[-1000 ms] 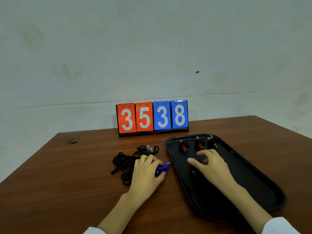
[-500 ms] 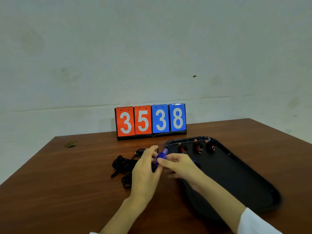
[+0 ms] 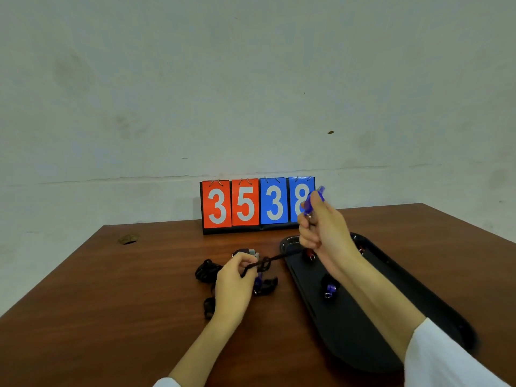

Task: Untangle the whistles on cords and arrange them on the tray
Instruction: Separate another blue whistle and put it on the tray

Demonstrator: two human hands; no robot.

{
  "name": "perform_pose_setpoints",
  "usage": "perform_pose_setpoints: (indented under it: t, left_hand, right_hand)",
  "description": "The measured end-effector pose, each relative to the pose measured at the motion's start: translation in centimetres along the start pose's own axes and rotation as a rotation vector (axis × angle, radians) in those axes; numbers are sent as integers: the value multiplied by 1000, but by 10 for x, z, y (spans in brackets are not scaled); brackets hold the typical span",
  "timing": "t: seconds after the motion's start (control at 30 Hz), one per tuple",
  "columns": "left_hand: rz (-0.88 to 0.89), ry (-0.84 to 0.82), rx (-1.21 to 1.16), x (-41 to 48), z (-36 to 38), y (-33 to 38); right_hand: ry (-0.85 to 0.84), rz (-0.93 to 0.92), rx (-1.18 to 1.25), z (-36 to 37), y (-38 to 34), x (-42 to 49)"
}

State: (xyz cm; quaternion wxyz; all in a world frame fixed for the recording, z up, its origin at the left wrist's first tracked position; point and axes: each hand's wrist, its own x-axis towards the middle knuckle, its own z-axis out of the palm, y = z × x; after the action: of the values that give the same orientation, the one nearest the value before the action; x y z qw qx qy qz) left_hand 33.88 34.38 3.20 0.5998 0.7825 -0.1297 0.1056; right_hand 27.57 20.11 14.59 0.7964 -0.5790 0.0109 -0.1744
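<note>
1 blue whistle (image 3: pixel 314 201) now raised by right hand (image 3: pixel 324 233); left hand (image 3: pixel 234 280) pinches cord (image 3: pixel 268 261).

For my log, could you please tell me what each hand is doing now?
Left hand: pinching the black cord.
Right hand: gripping the blue whistle.

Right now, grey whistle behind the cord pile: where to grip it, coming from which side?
Probably pinch the grey whistle by its body, coming from above on the far side. It lies on the table, its far edge bare, while the left hand and the tangled cords crowd its near side.
</note>
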Motion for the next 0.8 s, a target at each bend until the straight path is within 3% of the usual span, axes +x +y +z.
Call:
perform_pose_setpoints:
  t: [0.2,0.3,0.4,0.47,0.53,0.67,0.8]
  left_hand:
    - [-57,-34,-28,7,-6,6]
    - [-85,-71,-29,13,-9,4]
    - [-100,-54,-111,18,-14,4]
    - [-108,-29,-166,18,-17,5]
    - [-109,0,-191,18,-17,7]
    - [-90,33,-107,17,-15,7]
    - [-46,-112,-21,11,-4,4]
  right_hand:
    - [-58,56,-344,-24,-19,-7]
    - [-225,193,-706,-35,-21,-12]
    - [-341,211,-1201,-44,-11,-18]
    - [-381,251,-1373,-49,-2,-20]
    - [-474,367,-1294,-52,-1,-24]
    - [-709,462,-799,-57,-18,-30]
    - [-656,413,-222,-58,-16,-22]
